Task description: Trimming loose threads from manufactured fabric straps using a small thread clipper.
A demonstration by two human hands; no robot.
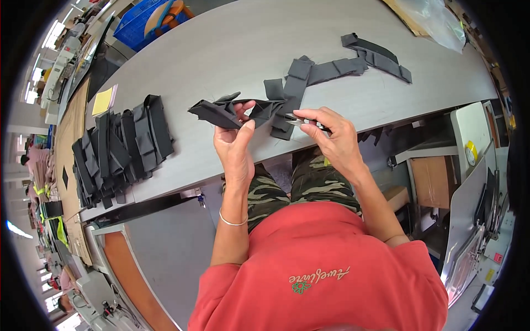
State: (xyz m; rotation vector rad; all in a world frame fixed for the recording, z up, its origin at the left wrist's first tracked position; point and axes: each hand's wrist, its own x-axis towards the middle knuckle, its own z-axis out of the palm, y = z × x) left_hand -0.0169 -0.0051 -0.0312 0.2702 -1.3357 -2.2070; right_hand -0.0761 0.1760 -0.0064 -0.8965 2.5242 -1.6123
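Note:
My left hand (234,148) is closed on a folded dark grey fabric piece (214,113), pinched between thumb and fingers just above the table's near edge. The piece stretches right toward my other hand. In my right hand (338,139) are small metal thread snips (296,119), their tips at the right end of the cloth. Whether the blades touch it, I cannot tell. Beyond the snips lie dark fabric strips (298,83), partly overlapping. More strips (381,58) trail off to the far right. A few loose threads show around the cloth.
A pile of dark fabric strips (118,146) covers the left of the grey table (221,49), with a yellow paper pad (102,101) behind it. A blue crate (132,25) stands at the far left, clear plastic (436,22) at the far right. Below right sits a cardboard box (433,182).

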